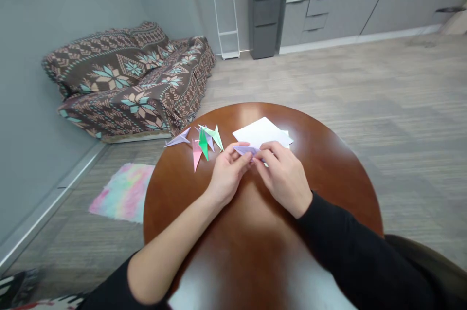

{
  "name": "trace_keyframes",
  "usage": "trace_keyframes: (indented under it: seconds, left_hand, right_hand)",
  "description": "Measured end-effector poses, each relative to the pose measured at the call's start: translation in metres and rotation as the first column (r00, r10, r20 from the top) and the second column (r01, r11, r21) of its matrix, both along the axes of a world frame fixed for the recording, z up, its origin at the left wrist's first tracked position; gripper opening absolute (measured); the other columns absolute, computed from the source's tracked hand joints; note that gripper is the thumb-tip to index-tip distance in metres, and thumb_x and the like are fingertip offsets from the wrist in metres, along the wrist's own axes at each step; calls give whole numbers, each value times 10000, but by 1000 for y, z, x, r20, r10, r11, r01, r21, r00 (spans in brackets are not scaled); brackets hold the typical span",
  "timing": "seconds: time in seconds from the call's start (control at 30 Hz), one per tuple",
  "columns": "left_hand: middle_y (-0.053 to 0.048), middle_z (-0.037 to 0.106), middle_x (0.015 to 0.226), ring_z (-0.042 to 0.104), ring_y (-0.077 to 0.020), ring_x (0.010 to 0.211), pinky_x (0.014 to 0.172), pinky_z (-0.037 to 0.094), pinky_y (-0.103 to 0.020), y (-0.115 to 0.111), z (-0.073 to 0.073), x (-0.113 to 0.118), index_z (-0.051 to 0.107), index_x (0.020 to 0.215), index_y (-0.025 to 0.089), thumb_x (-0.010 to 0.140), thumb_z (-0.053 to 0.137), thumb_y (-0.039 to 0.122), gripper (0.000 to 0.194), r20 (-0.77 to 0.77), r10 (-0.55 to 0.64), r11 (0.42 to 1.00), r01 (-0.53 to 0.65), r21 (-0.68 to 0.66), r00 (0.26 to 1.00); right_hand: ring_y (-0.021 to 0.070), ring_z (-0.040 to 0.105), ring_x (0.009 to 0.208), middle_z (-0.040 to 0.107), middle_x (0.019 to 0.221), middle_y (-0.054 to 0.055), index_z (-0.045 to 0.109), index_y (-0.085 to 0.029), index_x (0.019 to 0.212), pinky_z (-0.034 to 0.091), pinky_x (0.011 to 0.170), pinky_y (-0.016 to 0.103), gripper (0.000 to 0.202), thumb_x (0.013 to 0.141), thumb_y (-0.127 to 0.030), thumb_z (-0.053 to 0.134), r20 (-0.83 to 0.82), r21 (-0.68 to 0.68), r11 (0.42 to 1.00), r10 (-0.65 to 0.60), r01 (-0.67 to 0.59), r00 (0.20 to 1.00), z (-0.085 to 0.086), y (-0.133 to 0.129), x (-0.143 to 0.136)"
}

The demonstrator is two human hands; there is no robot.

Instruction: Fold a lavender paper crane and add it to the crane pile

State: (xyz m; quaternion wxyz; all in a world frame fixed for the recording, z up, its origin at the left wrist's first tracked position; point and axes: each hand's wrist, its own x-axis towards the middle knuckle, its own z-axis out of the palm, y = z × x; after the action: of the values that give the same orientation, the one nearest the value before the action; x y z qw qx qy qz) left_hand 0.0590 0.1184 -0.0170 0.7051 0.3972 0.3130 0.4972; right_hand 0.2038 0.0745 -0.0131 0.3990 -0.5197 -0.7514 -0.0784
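A small piece of folded purple origami paper (242, 150) is held between both hands above the round table. The fingers of my left hand (231, 166) are closed on its left and lower side. My right hand (279, 169) pinches its right end, and the fingertips cover part of the folds. Just behind the hands lies a stack of white paper sheets (260, 131). To the left of my left hand several folded paper cranes rest in a loose group, among them a green one (203, 143), a pink one (196, 152) and a purple one (179, 138).
The brown round table (328, 169) is glossy. Beyond it on the left stands a sofa (146, 81) under a patterned cover. A fluffy pastel rug (124, 193) lies on the floor. Grey kitchen cabinets (339, 18) and a fridge (265, 8) line the back wall.
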Motion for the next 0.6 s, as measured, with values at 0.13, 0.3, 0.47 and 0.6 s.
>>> trace_keyframes:
  seconds: [0.13, 0.3, 0.47, 0.6]
  left_hand:
    - [9, 726, 864, 675, -127, 762, 733, 510, -235, 7, 1, -6, 525, 1092, 221, 691, 874, 219, 532, -62, 64, 993, -58, 104, 996]
    - [53, 678, 850, 676, -135, 724, 736, 503, -246, 10, 9, -10, 483, 1131, 289, 663, 864, 130, 624, -108, 63, 972, -37, 231, 992]
    - [-20, 683, 845, 623, -152, 788, 760, 464, -232, 15, 9, -18, 711, 853, 181, 711, 830, 132, 192, -356, 6, 913, 140, 384, 934]
    - [-55, 714, 812, 641, -180, 772, 751, 471, -260, 20, 7, -22, 752, 819, 169, 814, 758, 217, 48, -518, 47, 864, 226, 451, 854]
  right_hand:
    - [217, 651, 916, 668, 1041, 94, 625, -189, 1014, 490, 789, 314, 70, 946, -200, 610, -243, -93, 989, 88, -113, 966, -3, 0, -1]
    - [178, 624, 750, 703, 888, 23, 643, -203, 995, 474, 704, 298, 155, 858, -210, 715, -496, -262, 930, 98, -257, 863, 1, 6, 4]
    - [157, 568, 687, 664, 753, -13, 683, -194, 953, 431, 660, 279, 133, 833, -235, 725, -506, -391, 834, 158, -388, 848, 12, 11, 25]
    - [152, 552, 705, 707, 825, -4, 711, -204, 951, 394, 660, 274, 118, 837, -176, 697, -397, -391, 848, 195, -358, 897, 19, 11, 41]
